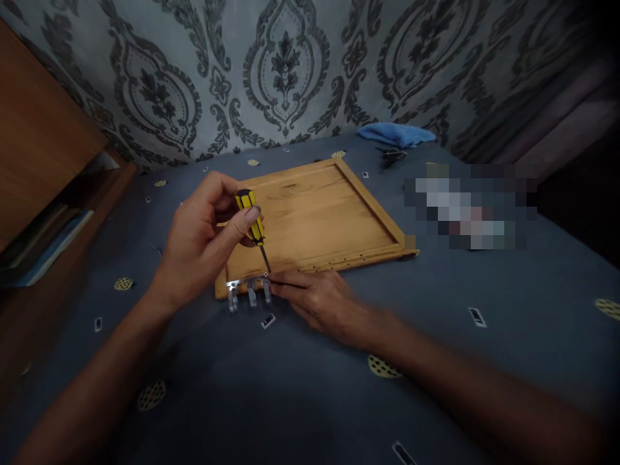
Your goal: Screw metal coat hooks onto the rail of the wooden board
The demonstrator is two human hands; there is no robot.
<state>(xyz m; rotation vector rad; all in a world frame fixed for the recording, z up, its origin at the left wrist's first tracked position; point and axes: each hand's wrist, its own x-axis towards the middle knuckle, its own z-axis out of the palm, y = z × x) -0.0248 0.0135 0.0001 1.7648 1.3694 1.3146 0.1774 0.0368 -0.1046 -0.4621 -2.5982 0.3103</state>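
A wooden panel (320, 216) with a raised frame lies flat on a grey-blue patterned bedspread (300, 374). A metal bracket with three hooks (248, 289) sits at the panel's near left corner. My left hand (201, 242) is closed around a yellow and black screwdriver (252, 216), whose tip points down at the bracket's right end. My right hand (317, 300) rests on the spread beside the bracket, fingers pressed together at the screwdriver tip; whether they pinch a screw is too small to tell.
A patterned wall stands behind the bed. A wooden shelf unit with books (43, 194) is at the left. A blue cloth (396, 134) and a dark small object (391, 155) lie at the far edge. A blurred patch (469, 206) is at the right.
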